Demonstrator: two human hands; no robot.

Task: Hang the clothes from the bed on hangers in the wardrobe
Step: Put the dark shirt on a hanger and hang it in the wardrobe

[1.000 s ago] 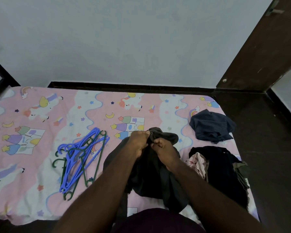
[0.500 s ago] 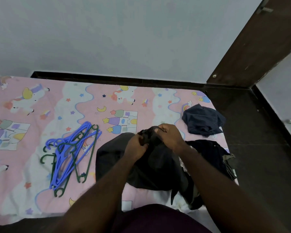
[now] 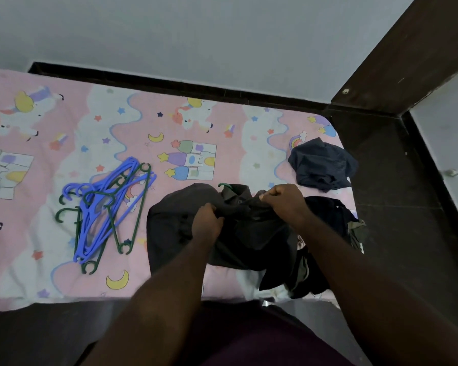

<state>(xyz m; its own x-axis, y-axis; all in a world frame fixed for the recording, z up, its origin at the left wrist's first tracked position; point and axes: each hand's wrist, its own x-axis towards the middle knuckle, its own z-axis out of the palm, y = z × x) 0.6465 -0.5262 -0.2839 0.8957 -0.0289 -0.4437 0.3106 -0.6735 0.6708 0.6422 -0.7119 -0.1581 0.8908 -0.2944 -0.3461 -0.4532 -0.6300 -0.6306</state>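
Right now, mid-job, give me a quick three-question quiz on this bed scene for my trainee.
1. True or false: the left hand and the right hand both grip the dark grey shirt.
2. Where do the spare hangers lie? A) on the bed, to the person's left of the shirt; B) in the wardrobe; C) on the floor.
3. Fill in: the hanger hook poking out at the shirt's collar is ____ in colour.
Key: 1 true; 2 A; 3 green.
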